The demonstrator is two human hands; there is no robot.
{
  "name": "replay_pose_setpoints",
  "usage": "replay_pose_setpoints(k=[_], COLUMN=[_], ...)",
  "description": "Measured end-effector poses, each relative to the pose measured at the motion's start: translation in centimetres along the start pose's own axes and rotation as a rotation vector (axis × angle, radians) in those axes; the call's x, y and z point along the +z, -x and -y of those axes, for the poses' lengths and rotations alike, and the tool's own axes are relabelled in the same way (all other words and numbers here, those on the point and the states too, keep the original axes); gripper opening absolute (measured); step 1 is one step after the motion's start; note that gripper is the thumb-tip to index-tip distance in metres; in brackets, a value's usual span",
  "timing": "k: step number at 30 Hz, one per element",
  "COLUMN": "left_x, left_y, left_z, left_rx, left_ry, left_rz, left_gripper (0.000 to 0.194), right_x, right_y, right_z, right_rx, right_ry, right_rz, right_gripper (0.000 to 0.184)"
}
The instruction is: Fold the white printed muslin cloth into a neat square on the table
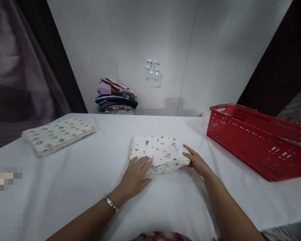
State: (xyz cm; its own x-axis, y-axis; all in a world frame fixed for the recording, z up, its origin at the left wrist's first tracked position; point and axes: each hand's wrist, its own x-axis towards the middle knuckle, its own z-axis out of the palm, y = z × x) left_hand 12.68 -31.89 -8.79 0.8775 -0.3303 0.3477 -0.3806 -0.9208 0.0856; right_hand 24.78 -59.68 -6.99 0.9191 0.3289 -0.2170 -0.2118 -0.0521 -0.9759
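Note:
A folded white cloth (158, 149) with small grey and coloured prints lies on the white-covered table in front of me, its stacked layers showing along the near edge. My left hand (136, 174) rests flat on its near left corner, fingers stretched out and thumb apart. At the right end, my right hand (197, 162) holds the near corner, with some fingers on top and others partly hidden beneath the layers. Another folded white cloth (59, 134), patterned with grey and green motifs, lies apart at the left.
A red perforated basket (253, 140) with metal handles stands on the right of the table (110, 140). Beyond the far edge is a stack of folded fabrics (116, 97). Handwritten paper notes (153, 79) are taped to the pale wall. A dark curtain (22, 67) hangs at left.

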Motion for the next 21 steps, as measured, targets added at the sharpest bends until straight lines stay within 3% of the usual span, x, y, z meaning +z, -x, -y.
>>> replay_pose_setpoints(k=[6,9,16,21], left_x=[2.1,3.3,5.1,4.8], left_y=[-4.6,-6.7,-8.2,-8.7], left_z=[-5.6,-7.4,-7.6,-7.0], left_rx=[0.023,0.004,-0.031,-0.084], left_ry=[0.036,0.044,-0.013,0.032], left_rz=[-0.038,-0.046,-0.063,-0.063], left_gripper=[0.064,0.067,0.063,0.064], right_x=[0.1,0.2,0.5,-0.6], right_y=[0.1,0.2,0.5,0.2], right_z=[0.1,0.2,0.5,0.3], right_rx=[0.007,0.001,0.014,0.006], right_ry=[0.016,0.018,0.014,0.043], right_rz=[-0.035,-0.042,-0.019,0.060], right_gripper=[0.065,0.063,0.060,0.063])
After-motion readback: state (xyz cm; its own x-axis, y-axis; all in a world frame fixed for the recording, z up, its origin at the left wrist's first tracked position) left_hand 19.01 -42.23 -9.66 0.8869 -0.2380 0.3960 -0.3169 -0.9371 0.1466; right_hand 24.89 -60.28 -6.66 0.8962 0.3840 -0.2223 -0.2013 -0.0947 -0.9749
